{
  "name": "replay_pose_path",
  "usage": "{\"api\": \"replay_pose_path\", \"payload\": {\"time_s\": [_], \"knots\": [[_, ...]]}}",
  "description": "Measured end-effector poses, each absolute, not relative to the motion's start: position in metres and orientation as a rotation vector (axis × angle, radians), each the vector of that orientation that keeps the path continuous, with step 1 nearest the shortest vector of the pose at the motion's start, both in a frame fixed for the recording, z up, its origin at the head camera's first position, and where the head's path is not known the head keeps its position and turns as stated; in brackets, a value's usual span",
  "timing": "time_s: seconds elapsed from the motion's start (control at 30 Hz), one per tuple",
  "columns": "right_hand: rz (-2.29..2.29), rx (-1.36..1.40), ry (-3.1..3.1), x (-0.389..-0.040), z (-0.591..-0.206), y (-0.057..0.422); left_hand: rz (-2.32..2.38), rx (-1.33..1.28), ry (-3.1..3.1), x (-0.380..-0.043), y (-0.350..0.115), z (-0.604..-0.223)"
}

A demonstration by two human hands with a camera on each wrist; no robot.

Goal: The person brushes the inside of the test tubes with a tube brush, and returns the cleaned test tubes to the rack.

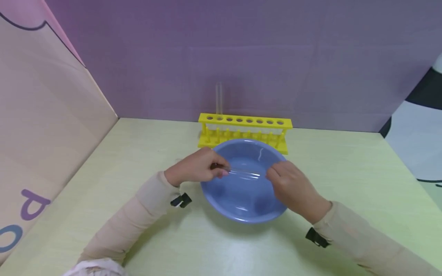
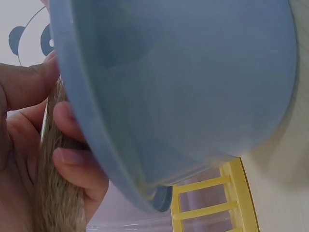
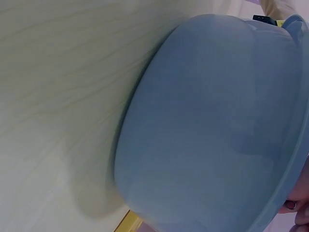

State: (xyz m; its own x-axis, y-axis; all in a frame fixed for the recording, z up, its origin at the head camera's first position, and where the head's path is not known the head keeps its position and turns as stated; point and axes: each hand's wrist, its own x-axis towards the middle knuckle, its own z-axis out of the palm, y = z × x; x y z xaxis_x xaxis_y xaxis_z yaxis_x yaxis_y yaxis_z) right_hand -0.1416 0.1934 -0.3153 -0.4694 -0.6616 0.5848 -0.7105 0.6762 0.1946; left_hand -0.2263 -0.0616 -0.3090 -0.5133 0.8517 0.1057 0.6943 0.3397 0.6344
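A clear test tube (image 1: 244, 173) lies nearly level above the blue basin (image 1: 238, 199), between both hands. My left hand (image 1: 198, 165) grips its left part, thumb and fingers curled round it. Brown bristles (image 2: 60, 188) of a test-tube brush run along that palm, seemingly inside the glass. My right hand (image 1: 293, 186) is curled at the tube's right end and appears to pinch the brush's thin handle, mostly hidden by the fingers. In the right wrist view only a few fingertips (image 3: 301, 212) show past the basin's rim, beside a small dark ring.
Behind the basin stands a yellow test-tube rack (image 1: 245, 121), with another clear tube (image 1: 219, 97) upright near its left end. The basin rests on a pale table (image 1: 145, 145). A purple backdrop (image 1: 259, 57) rises along the table's far edge, and a printed panel (image 1: 45, 126) stands at left.
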Motion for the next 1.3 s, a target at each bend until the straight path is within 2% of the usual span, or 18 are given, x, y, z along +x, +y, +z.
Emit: {"api": "replay_pose_path", "payload": {"time_s": [0.77,1.07,1.3], "knots": [[0.133,1.029,-2.328,-0.143,-0.316,0.186,0.921,1.428,2.356,-0.225,-0.057,-0.312],[0.155,0.941,-2.642,-0.144,-0.300,0.186,0.881,1.456,2.439,-0.224,-0.057,-0.311],[0.382,0.951,-2.819,-0.149,-0.283,0.192,0.887,1.499,2.493,-0.224,-0.057,-0.307]]}}
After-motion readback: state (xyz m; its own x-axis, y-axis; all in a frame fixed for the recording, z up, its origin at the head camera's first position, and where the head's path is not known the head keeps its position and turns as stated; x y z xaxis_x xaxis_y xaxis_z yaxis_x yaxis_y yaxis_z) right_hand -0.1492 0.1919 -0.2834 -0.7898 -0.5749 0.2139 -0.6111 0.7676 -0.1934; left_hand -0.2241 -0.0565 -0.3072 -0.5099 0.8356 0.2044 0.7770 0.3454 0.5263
